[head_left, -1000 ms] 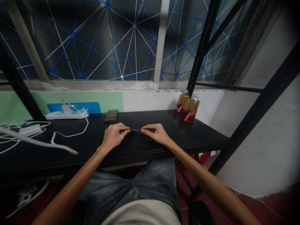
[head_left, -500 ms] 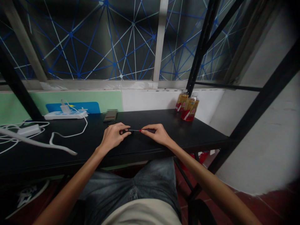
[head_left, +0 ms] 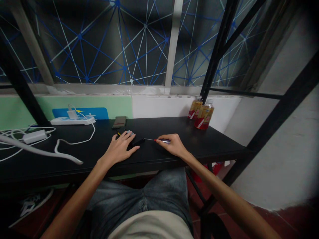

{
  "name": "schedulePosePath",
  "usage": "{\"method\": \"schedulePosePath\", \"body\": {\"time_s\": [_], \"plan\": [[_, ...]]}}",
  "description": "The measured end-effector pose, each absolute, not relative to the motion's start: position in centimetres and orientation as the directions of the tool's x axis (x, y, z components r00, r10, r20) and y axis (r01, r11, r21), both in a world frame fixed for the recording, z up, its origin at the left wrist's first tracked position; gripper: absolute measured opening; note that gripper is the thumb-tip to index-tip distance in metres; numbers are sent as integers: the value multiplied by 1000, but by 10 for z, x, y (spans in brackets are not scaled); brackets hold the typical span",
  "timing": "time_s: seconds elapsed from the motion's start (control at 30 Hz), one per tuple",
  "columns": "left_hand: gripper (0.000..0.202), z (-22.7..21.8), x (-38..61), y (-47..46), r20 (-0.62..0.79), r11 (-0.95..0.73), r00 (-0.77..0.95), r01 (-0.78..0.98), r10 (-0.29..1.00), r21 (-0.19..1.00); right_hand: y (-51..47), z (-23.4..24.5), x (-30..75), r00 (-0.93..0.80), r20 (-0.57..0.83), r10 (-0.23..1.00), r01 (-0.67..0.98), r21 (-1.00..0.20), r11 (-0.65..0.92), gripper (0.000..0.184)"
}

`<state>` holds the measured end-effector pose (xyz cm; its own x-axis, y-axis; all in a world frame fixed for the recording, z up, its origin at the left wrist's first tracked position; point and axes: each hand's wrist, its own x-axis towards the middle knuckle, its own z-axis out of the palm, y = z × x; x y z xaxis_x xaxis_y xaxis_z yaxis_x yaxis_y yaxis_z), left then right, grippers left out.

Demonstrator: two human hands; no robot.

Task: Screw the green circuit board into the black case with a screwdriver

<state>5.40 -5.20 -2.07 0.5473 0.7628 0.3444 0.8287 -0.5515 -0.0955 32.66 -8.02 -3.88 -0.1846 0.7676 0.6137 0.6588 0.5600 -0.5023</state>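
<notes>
Right hand (head_left: 175, 145): grip closed on screwdriver (head_left: 155, 140), shaft pointing left. Black piece (head_left: 138, 142) on table (head_left: 159, 126) at shaft's tip, contact unclear; long axis slanted, nearer left hand (head_left: 120, 149), grip open, fingers spread.

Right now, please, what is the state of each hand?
Left hand: open, with a small black object beside it.
Right hand: closed, holding a screwdriver.

A desk corner is filling part of a plain lived-in room; whether home or dormitory isn't showing.
A black desk (head_left: 221, 142) is standing beneath a patterned window (head_left: 104, 49), bearing a power strip (head_left: 72, 121), white cables (head_left: 50, 154) and drink bottles (head_left: 204, 118), while a laced shoe (head_left: 30, 204) is resting below and red tiles (head_left: 286, 219) are covering the floor.
</notes>
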Motion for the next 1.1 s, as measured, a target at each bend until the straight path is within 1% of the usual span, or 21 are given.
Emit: {"method": "schedulePosePath", "body": {"time_s": [0.4,0.73,0.97,1.1], "plan": [[58,-20,58,-53,366,-539,554,828,748,-152,-80,-39,326,-194,615,764,682,-475,556,24],[50,-21,60,-52,410,-566,577,808,707,-162,-82,-39,325,-202,626,753,723,-423,546,27],[49,-20,62,-53,424,-579,575,804,700,-135,-83,-39,325,-200,629,751,747,-399,532,27],[51,-19,63,-53,443,-583,583,798,681,-153,-82,-40,326,-195,641,742,752,-388,533,27]]}}
